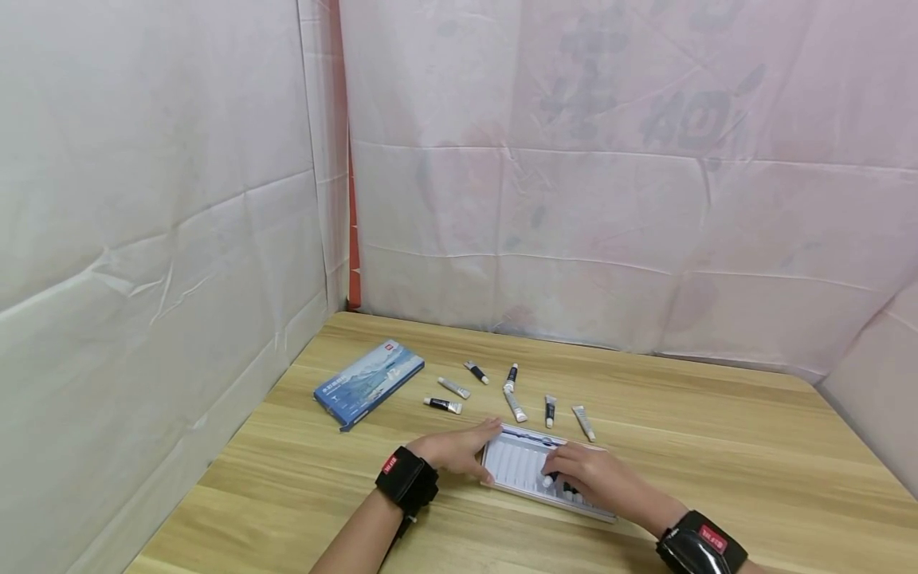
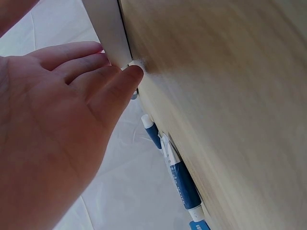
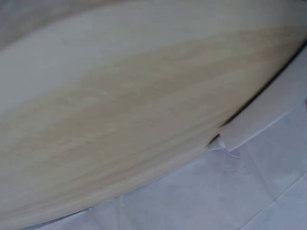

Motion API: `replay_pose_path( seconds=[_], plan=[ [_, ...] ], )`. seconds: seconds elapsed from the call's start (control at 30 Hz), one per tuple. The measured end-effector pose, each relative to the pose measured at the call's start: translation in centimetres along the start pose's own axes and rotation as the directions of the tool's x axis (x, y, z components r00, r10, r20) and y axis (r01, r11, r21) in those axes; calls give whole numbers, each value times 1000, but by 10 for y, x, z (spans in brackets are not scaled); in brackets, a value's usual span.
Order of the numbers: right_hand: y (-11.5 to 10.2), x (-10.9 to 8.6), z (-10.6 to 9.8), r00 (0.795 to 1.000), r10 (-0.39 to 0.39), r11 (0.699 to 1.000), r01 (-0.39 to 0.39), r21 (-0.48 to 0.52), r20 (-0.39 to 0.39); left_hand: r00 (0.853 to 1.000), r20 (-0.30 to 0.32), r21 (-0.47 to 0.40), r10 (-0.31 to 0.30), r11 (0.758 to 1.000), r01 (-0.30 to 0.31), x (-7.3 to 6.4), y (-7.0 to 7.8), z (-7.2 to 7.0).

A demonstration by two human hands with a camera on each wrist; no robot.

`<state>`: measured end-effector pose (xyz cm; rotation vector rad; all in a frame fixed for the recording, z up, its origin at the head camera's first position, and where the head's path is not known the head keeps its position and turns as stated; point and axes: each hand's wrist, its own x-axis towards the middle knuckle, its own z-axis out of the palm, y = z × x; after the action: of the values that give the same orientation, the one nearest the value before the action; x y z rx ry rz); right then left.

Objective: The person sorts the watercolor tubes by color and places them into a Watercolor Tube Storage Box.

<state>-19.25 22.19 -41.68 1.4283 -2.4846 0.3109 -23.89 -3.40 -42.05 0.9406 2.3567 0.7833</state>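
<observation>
Touching the left end of the white tray (image 1: 518,464) on the table (image 1: 717,446), the left hand (image 1: 459,450) has its fingers extended. The right hand (image 1: 586,475) pinches a dark tube (image 1: 553,477) over the tray (seven more tubes (image 1: 550,411) lie beyond).

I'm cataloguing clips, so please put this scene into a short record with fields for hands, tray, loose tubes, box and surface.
left hand: touches the tray's left end
right hand: fingers curled at a dark tube over the tray
tray: white, ridged, bare toward the left
loose tubes: seven, four dark, three silvery
box: blue, lying left of the loose tubes
surface: wood-grain table
</observation>
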Motion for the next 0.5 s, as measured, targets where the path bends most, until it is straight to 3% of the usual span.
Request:
replay_pose_path(
  seconds=[0.2, 0.5],
  plan=[
    [6, -4, 6, 994, -102, 995, 101, -15, -48, 1000, -2, 8, -1, 1000, 1, 1, -2, 1],
    [8, -10, 2, 996, -88, 995, 88, 43, -5, 1000, 1, 1, 21, 1000, -21, 2, -4, 0]
  ],
)
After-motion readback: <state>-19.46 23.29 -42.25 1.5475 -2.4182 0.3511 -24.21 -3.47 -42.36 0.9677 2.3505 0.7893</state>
